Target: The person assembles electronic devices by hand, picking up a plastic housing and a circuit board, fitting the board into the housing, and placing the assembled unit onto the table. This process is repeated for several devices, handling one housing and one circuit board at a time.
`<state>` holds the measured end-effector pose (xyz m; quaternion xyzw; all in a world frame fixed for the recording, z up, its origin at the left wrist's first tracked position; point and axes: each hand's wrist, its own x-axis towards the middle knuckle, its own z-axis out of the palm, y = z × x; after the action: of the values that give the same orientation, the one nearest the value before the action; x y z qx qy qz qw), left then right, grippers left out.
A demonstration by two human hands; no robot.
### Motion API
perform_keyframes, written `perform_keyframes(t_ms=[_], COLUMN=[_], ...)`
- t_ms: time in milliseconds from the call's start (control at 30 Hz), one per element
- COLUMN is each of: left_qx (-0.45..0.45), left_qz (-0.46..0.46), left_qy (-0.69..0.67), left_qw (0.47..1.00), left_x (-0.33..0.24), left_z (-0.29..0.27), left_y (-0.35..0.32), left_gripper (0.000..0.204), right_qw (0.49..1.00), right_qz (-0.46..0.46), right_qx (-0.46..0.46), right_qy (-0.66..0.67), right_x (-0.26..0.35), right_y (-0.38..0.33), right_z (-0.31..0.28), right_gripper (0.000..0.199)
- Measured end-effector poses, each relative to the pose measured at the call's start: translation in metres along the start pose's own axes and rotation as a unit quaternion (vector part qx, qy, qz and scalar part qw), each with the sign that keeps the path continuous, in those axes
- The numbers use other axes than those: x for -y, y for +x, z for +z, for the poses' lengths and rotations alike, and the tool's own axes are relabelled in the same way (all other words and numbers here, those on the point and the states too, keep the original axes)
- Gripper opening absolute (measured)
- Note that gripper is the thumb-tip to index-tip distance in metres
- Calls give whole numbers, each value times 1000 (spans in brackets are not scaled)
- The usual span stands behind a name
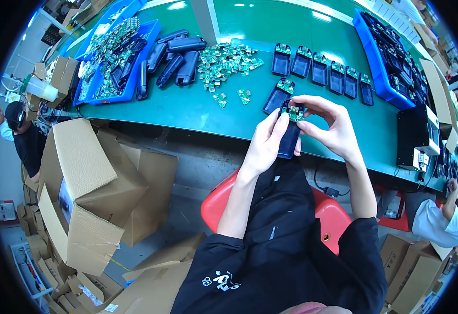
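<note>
Over the table's near edge, my left hand (266,137) grips a dark blue plastic casing (288,140) from its left side. A small green circuit board (294,112) with a display sits at the casing's top end. My right hand (333,125) pinches that end, its thumb and fingers at the board's right side. Just beyond lies another open casing (277,98) with a board at its top. Farther back, several similar casings (319,70) stand in a row, each with a board. Left of them is a spread of loose circuit boards (229,63).
A blue bin (140,68) of circuit boards and a pile of closed dark casings (179,57) occupy the table's left. Another blue bin (381,68) of dark parts stands right, near a black box-shaped device (415,136). Open cardboard boxes (90,183) fill the left floor. A co-worker (438,220) sits right.
</note>
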<state>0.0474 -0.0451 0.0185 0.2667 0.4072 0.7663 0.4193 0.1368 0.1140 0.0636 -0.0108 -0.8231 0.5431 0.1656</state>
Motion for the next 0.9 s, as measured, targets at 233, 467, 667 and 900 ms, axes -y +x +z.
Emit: perform_keyframes(t_ms=[233, 467, 667, 900], left_qx=[-3, -15, -39, -69], left_qz=[20, -1, -37, 45], left_qy=[-20, 0, 52, 188], left_qw=[1000, 1000, 997, 979], left_x=[-2, 9, 27, 31], left_z=[5, 0, 3, 4], left_y=[-3, 1, 1, -5], left_gripper=[36, 37, 38, 38], right_qw=[958, 971, 967, 971], right_qz=[165, 177, -72, -30], right_qx=[5, 36, -19, 5], right_qy=[234, 160, -244, -235], right_x=[8, -2, 8, 15], right_y=[-5, -6, -7, -8], right_z=[6, -1, 2, -9], right_gripper=[46, 44, 47, 43])
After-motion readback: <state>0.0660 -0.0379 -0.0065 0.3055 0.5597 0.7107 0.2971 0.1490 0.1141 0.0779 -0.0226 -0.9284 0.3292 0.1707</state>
